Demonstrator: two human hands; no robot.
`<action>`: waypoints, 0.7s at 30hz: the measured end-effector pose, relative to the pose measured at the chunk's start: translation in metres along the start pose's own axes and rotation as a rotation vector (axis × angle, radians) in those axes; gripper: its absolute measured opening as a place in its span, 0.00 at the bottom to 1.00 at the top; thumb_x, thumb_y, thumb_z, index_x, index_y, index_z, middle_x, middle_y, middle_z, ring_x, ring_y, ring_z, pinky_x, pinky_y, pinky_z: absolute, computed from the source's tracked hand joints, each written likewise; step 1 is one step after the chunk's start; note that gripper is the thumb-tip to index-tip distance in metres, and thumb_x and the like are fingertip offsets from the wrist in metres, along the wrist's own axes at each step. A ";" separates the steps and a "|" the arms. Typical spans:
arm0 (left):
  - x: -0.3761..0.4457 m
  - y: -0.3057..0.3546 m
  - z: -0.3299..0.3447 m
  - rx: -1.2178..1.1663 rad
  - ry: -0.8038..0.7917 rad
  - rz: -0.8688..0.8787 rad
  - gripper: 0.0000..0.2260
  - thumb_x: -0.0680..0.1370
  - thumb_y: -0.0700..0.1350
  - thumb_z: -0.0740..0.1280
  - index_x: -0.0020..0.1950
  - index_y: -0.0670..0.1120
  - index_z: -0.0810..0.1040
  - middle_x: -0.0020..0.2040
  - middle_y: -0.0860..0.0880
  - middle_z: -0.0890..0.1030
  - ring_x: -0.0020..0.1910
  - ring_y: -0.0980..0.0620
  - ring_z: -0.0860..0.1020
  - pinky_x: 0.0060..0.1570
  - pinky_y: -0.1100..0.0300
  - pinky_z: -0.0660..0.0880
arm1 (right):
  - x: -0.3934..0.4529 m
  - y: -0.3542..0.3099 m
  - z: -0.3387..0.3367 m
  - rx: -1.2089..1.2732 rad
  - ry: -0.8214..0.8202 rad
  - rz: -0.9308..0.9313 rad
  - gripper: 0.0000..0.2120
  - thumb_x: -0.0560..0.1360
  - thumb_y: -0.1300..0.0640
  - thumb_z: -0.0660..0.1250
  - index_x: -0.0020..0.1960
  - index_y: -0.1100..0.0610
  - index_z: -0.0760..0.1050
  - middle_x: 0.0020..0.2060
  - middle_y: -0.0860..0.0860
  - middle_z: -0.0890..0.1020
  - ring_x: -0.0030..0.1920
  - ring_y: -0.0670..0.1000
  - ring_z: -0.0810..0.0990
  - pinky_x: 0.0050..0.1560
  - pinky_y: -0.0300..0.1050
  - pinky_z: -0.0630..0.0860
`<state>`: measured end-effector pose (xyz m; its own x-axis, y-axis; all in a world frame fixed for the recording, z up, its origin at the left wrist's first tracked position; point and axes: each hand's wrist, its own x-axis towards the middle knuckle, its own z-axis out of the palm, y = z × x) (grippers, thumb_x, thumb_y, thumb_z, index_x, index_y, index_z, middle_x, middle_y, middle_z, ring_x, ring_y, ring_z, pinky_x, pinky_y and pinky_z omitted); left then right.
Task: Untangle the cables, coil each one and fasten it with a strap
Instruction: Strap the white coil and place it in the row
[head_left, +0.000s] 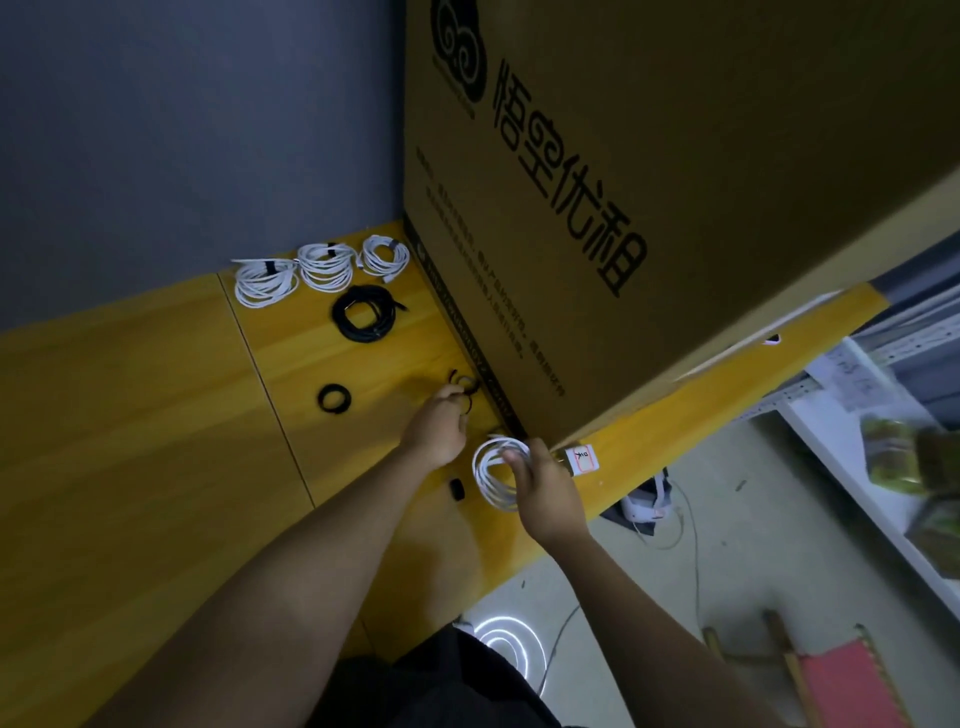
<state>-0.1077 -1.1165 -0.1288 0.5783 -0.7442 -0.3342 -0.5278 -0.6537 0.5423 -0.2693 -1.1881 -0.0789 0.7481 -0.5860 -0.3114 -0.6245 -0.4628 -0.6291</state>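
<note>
My right hand (545, 483) grips a coiled white cable (488, 475) near the table's front edge. My left hand (439, 423) reaches to a small black strap (465, 387) beside the box and pinches it. Three white coils with black straps (265, 283) (327, 265) (385, 257) lie in a row at the back of the yellow wooden table (156, 441). In front of them lies a large black cable coil (365, 313). A small black coil (333, 399) lies nearer to me. Another black strap (457, 489) lies by my left wrist.
A big cardboard box (649, 182) stands on the table's right part, close to both hands. A grey wall (182, 130) rises behind the table. To the right, on the floor, are white shelving (857, 441), loose cables and a red stool (841, 680).
</note>
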 end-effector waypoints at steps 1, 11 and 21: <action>-0.008 -0.001 -0.004 0.002 0.060 0.012 0.17 0.83 0.43 0.56 0.69 0.37 0.70 0.74 0.47 0.63 0.58 0.45 0.76 0.56 0.55 0.71 | -0.002 0.001 0.000 0.024 0.010 -0.003 0.13 0.81 0.45 0.54 0.53 0.53 0.70 0.33 0.45 0.73 0.33 0.48 0.71 0.28 0.44 0.60; -0.087 -0.016 -0.066 -0.210 0.460 0.101 0.07 0.79 0.42 0.65 0.53 0.45 0.83 0.53 0.48 0.79 0.49 0.47 0.78 0.48 0.53 0.76 | -0.029 -0.037 -0.013 0.314 -0.026 -0.196 0.14 0.80 0.47 0.56 0.49 0.56 0.72 0.38 0.51 0.77 0.38 0.48 0.73 0.38 0.41 0.66; -0.167 -0.032 -0.151 -0.289 0.425 0.238 0.07 0.77 0.40 0.69 0.53 0.44 0.83 0.49 0.53 0.75 0.44 0.56 0.75 0.46 0.66 0.70 | -0.074 -0.142 -0.021 0.297 -0.276 -0.442 0.09 0.80 0.45 0.57 0.43 0.40 0.72 0.32 0.51 0.67 0.33 0.49 0.67 0.36 0.45 0.63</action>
<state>-0.0936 -0.9510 0.0262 0.6951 -0.7070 0.1302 -0.5172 -0.3660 0.7736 -0.2409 -1.0931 0.0487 0.9781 -0.1677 -0.1233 -0.1811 -0.3939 -0.9011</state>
